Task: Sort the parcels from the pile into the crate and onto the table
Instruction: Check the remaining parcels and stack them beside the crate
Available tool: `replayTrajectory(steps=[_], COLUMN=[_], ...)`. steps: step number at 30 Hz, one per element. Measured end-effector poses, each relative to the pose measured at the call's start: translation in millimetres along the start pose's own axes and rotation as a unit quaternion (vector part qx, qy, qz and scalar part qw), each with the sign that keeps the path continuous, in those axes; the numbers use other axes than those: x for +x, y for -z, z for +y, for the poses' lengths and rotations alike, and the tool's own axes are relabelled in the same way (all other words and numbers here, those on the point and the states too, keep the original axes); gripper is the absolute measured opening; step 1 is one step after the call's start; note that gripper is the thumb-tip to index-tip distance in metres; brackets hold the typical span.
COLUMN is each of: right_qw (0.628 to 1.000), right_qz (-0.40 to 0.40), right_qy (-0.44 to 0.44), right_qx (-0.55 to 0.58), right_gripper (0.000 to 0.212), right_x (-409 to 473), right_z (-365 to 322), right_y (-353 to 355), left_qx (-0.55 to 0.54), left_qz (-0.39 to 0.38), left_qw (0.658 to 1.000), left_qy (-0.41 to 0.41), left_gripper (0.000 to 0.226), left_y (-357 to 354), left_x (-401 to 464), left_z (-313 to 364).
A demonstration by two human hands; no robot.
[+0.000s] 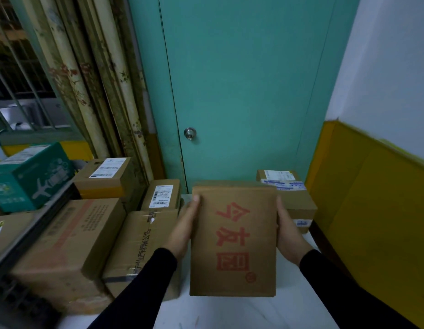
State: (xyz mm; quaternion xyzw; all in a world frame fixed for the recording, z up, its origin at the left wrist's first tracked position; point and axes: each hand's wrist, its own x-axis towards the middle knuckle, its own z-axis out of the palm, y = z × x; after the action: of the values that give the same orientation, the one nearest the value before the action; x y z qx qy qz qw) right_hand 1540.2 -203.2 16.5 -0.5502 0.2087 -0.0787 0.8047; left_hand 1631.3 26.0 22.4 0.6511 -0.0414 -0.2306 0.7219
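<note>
A brown cardboard parcel (233,238) with three large red characters on its top face is held between both hands above the white table (230,312). My left hand (185,229) presses flat against its left side, thumb tip on the top edge. My right hand (289,236) lies along its right side, fingers out of sight under or behind the box. A pile of brown parcels stands to the left: a big box (73,252), a taped one (139,248) and a small labelled one (161,194). No crate can be made out.
Behind the held parcel sits another brown box (294,200) with blue-and-white labels. A green carton (30,176) rests on a shelf at the left, with a labelled box (104,176) beside it. A teal door (242,91) closes the back; a yellow panel (372,210) lines the right wall.
</note>
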Motion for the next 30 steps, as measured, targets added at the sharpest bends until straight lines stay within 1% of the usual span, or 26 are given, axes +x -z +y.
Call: replayTrajectory(steps=[1,2,4,5,6,9,10,11,14,15,16,18,21,27,30], right_qw=[0.999,0.998,0.994,0.993,0.993,0.996,0.996,0.996,0.995,0.995,0.995,0.995,0.995,0.996,0.996], right_qz=[0.010,0.019,0.006,-0.003,-0.013,-0.029,-0.031,-0.033,-0.045,-0.047,-0.047,-0.047,-0.051,-0.019,-0.021], right_qy=[-0.014,-0.030,-0.061,-0.070,-0.080,-0.085,-0.083,-0.079,-0.057,-0.051,-0.046,-0.033,-0.027,-0.033,-0.027], right_qx=[0.035,0.060,0.092,0.095,0.084,0.026,0.007,-0.013,-0.066,-0.074,-0.079,-0.083,-0.087,-0.080,-0.077], right_gripper=[0.065,0.069,0.068,0.065,0.059,0.039,0.034,0.031,0.030,0.030,0.031,0.039,0.053,0.050,0.047], right_x=[1.2,2.4,-0.1,-0.7,-3.3,-5.1,-6.8,-6.9,-8.1,-9.1,-9.8,-10.5,-12.0,-11.8,-13.4], right_z=[-4.0,-7.1,-12.2,-12.5,-13.1,-9.8,-9.0,-6.7,-0.6,1.0,2.1,3.5,4.7,16.4,13.4], right_y=[2.2,2.7,-0.1,-1.2,-4.2,-8.0,-9.2,-8.9,-9.0,-9.1,-9.6,-8.9,-8.7,-4.5,-6.0], left_qx=[-0.018,-0.037,-0.058,-0.066,-0.072,-0.082,-0.081,-0.076,-0.057,-0.041,-0.019,0.014,0.023,0.035,0.035], left_qz=[0.011,0.023,0.024,0.008,-0.003,-0.008,-0.016,-0.023,-0.008,0.005,0.019,0.034,0.040,0.047,0.041], left_qw=[1.000,0.999,0.996,0.995,0.994,0.993,0.993,0.994,0.996,0.998,0.999,0.999,0.999,0.998,0.999], left_qy=[0.015,0.032,0.066,0.075,0.082,0.078,0.082,0.081,0.067,0.054,0.039,0.021,0.018,0.010,0.008], left_gripper=[0.092,0.097,0.099,0.100,0.096,0.057,0.052,0.055,0.087,0.091,0.089,0.079,0.056,0.044,0.048], left_y=[4.1,7.8,9.4,10.3,9.7,4.8,2.4,0.8,-3.6,-4.4,-4.4,-3.4,-1.8,-4.2,-3.2], left_x=[4.4,7.6,9.8,11.2,8.3,-0.6,-2.3,-4.2,-4.8,-4.5,-3.1,-3.5,-6.4,-10.5,-8.3], left_z=[2.5,5.1,8.3,7.1,6.8,2.7,0.4,-2.9,-13.0,-15.1,-17.4,-21.0,-23.8,-24.4,-23.1])
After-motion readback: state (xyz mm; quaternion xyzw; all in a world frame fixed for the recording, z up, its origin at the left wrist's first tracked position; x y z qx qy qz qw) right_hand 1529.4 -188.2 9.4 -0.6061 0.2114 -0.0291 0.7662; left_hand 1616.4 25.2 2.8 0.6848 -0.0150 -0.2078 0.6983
